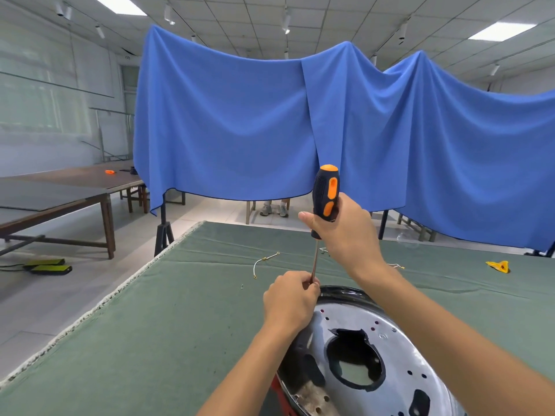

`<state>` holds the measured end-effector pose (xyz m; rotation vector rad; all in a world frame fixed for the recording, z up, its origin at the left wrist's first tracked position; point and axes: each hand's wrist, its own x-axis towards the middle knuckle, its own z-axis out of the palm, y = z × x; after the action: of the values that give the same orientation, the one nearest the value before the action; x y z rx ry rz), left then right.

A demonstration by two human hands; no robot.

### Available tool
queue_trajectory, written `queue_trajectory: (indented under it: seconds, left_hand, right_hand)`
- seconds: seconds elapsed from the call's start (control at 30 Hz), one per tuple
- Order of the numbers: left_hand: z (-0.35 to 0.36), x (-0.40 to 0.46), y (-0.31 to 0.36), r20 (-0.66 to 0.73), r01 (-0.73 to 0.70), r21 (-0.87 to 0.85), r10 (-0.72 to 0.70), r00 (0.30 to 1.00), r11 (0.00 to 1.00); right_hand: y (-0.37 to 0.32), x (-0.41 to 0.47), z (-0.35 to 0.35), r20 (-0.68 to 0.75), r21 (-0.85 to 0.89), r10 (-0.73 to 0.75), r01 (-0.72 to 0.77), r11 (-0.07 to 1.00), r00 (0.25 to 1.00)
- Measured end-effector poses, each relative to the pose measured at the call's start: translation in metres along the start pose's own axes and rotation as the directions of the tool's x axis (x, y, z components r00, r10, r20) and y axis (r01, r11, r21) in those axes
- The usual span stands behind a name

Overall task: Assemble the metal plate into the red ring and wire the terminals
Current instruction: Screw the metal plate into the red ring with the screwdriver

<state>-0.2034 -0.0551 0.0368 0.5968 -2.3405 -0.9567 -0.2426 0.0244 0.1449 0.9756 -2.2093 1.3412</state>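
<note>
A shiny round metal plate (390, 349) fills the near right of the view, tilted, with a large ragged cutout in its middle and small holes around its face. A sliver of the red ring (280, 394) shows under the plate's near left edge, so the plate sits on or in it; how fully cannot be told. Both rest on a table covered with green cloth (150, 340).

2 bare forearms reach in from the near edge. The left hand (289, 298) sits at the plate's far left rim, its fingers curled and pinching the thin shaft of a screwdriver (326, 196) near its tip. The tip itself is hidden behind that hand. The right hand (345, 235) is higher and farther, wrapped around the lower part of the screwdriver's black and orange handle, holding the tool nearly upright.

Farther out on the cloth lies a short white wire (264, 263) with small terminals at its ends, left of the screwdriver shaft. A tiny screw-like speck (242, 286) lies near it. Another wire end (398, 266) peeks out just right of the right wrist. A small yellow object (499, 266) lies far right on the cloth.

Beyond the table, a large blue cloth (240, 124) hangs across the room. A brown table (75, 187) stands at far left.
</note>
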Motion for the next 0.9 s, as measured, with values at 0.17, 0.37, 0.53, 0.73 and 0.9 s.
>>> queue_trajectory:
  seconds: [0.17,0.37,0.53,0.73,0.9]
  left_hand:
    - [-0.003,0.002,-0.005,-0.012,0.002,-0.073,-0.003,1.000,0.997]
    - [0.001,0.002,-0.003,0.054,0.011,-0.096,-0.006,0.999,0.995]
    - [0.001,0.000,-0.001,0.048,-0.008,-0.087,0.013,0.999,0.996]
    - [-0.001,0.001,-0.002,0.049,0.002,-0.086,0.002,0.999,0.996]
    - [0.001,0.000,0.000,0.064,-0.018,-0.054,0.022,0.998,0.998]
  right_hand:
    - [-0.003,0.000,-0.013,0.200,0.276,-0.057,0.000,0.961,0.978]
    - [0.004,0.004,-0.022,0.114,0.133,-0.060,0.044,0.990,0.992]
    - [0.002,0.003,-0.015,-0.092,0.001,-0.002,0.002,1.000,0.996]
    - [0.007,0.000,-0.017,0.175,0.224,-0.017,-0.023,0.974,0.984]
    - [0.006,0.000,-0.009,-0.004,-0.062,0.036,-0.036,0.997,0.999]
